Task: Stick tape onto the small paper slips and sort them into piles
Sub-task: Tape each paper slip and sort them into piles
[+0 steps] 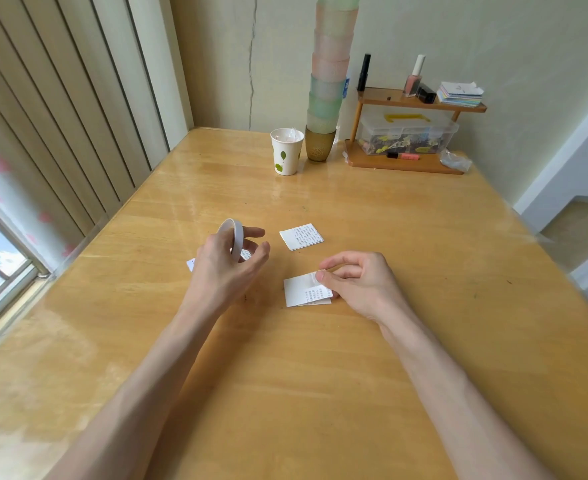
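My raised left hand grips the tape roll left of the slip pile, whose corner my right hand pinches.

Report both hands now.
Left hand: grips the tape roll.
Right hand: pinches the slip at its top edge.

The person's forearms are bare along their whole visible length, slim and smooth. The left hand and the right hand are bare too, with long, slender fingers and faintly raised knuckles.
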`<control>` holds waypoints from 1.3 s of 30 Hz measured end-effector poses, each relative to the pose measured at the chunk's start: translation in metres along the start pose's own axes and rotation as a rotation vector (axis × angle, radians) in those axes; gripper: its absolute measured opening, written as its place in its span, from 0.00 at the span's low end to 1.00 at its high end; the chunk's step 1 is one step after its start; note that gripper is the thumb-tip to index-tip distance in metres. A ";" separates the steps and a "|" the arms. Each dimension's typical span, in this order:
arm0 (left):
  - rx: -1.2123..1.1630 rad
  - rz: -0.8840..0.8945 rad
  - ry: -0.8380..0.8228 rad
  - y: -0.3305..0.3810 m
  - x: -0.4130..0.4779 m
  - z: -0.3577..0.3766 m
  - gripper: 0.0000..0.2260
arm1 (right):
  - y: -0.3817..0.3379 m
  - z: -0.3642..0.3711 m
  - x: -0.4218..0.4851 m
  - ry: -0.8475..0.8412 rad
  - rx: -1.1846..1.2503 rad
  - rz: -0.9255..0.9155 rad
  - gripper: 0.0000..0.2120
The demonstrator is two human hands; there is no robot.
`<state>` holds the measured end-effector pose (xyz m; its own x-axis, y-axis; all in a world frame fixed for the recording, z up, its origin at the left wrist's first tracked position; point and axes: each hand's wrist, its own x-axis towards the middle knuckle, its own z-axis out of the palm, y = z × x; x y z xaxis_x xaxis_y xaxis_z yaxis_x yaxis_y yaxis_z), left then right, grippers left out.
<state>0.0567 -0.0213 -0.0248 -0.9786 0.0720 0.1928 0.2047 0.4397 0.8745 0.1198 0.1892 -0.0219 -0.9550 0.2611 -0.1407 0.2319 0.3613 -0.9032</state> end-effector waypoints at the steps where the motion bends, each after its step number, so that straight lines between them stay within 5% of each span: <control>1: -0.003 0.001 0.001 0.000 0.000 0.000 0.07 | 0.000 0.000 0.000 0.001 -0.004 -0.002 0.03; 17: 0.244 0.102 -0.285 -0.008 -0.004 0.001 0.09 | 0.004 0.004 0.004 0.019 -0.046 -0.031 0.04; 39: 0.238 0.087 -0.299 -0.007 -0.006 0.006 0.11 | 0.006 0.006 0.006 0.044 -0.092 -0.057 0.04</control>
<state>0.0609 -0.0191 -0.0346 -0.9283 0.3600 0.0927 0.3105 0.6138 0.7259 0.1138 0.1874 -0.0308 -0.9586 0.2758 -0.0708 0.1956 0.4569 -0.8678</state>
